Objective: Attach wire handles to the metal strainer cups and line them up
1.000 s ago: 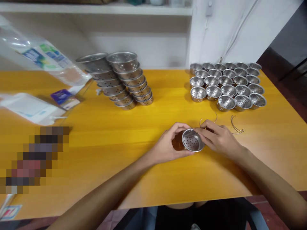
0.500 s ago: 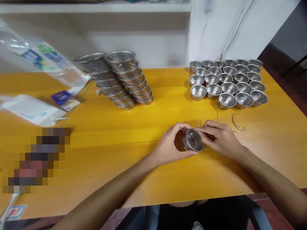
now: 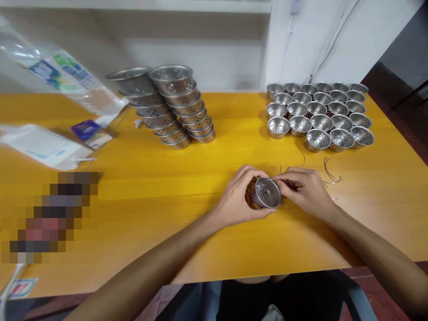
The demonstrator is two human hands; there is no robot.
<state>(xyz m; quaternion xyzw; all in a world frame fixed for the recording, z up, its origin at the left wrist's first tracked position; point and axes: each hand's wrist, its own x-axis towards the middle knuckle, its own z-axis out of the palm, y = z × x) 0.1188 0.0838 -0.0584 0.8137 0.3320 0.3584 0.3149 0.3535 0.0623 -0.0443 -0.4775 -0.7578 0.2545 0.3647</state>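
A small perforated metal strainer basket (image 3: 267, 194) is tilted with its open mouth toward me. My left hand (image 3: 234, 198) is wrapped around its side, fingers over the top and thumb below. At the basket's upper right rim, my right hand (image 3: 306, 189) pinches a thin wire (image 3: 272, 179), whose tip reaches the rim. The rest of that wire is hidden by the fingers. Just behind and beside my right hand, several loose curved wires (image 3: 328, 168) lie on the yellow table (image 3: 160, 191).
Many similar baskets (image 3: 317, 140) stand in rows at the back right. Two leaning stacks of baskets (image 3: 177, 107) rise at the back left. Farther left are a clear plastic bag (image 3: 72, 73), a purple packet (image 3: 86, 129), a white package (image 3: 43, 145) and a blurred-out object (image 3: 50, 218).
My right fingers have drawn slightly back from the rim, and the thin wire between them now shows. The basket has turned slightly in my left hand. The whole view has shifted a little.
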